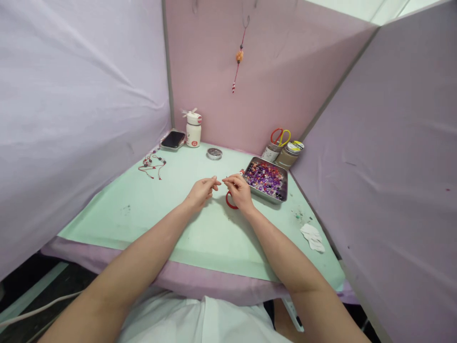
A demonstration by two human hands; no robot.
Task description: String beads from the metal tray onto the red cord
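My left hand (202,191) and my right hand (240,191) meet above the middle of the green mat (150,209), fingertips pinched and almost touching. Whatever they pinch is too small to make out; it may be a thin thread. A red loop (229,203) shows under my right hand, which also seems to hold a small red item near its fingers. A metal tray (282,195) full of purple, red and white beads lies just right of my right hand.
Finished red cords with beads (152,164) lie at the back left, beside a phone (173,139) and a white bottle (193,129). A small round tin (214,153), jars with scissors (280,137), and crumpled tissue (312,237) also sit here. A beaded ornament (239,56) hangs on the back wall.
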